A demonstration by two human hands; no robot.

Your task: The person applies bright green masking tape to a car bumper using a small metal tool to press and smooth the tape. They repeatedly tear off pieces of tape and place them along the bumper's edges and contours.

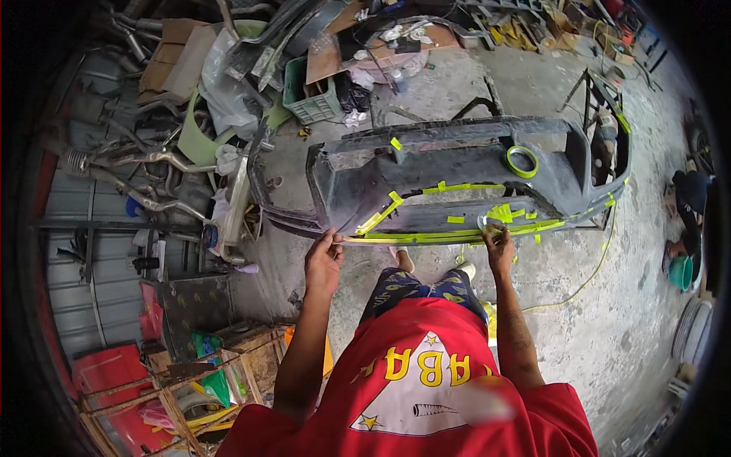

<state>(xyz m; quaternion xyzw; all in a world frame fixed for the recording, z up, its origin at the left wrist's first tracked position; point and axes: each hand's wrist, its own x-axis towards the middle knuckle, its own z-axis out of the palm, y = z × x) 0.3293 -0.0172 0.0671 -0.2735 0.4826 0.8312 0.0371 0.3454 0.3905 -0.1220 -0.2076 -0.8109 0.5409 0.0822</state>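
Note:
A grey-black car bumper (426,162) stands in front of me, with strips of yellow-green masking tape (426,238) along its near lower edge and round its opening. My left hand (324,263) is at the left end of the long edge strip, fingertips pinched together at the tape. Farther right, my right hand (499,247) has its fingers closed at the same edge, beside a cluster of short tape pieces (500,213). A small pale, see-through piece shows at its fingertips; what it is I cannot make out. A roll of masking tape (522,161) rests on the bumper's upper surface.
Metal exhaust pipes (152,194) and scrap panels crowd the left side. A green crate (314,103) stands behind the bumper. At lower left is a rusty metal frame (175,396). A person (689,194) is at the far right, near a teal bucket (680,272).

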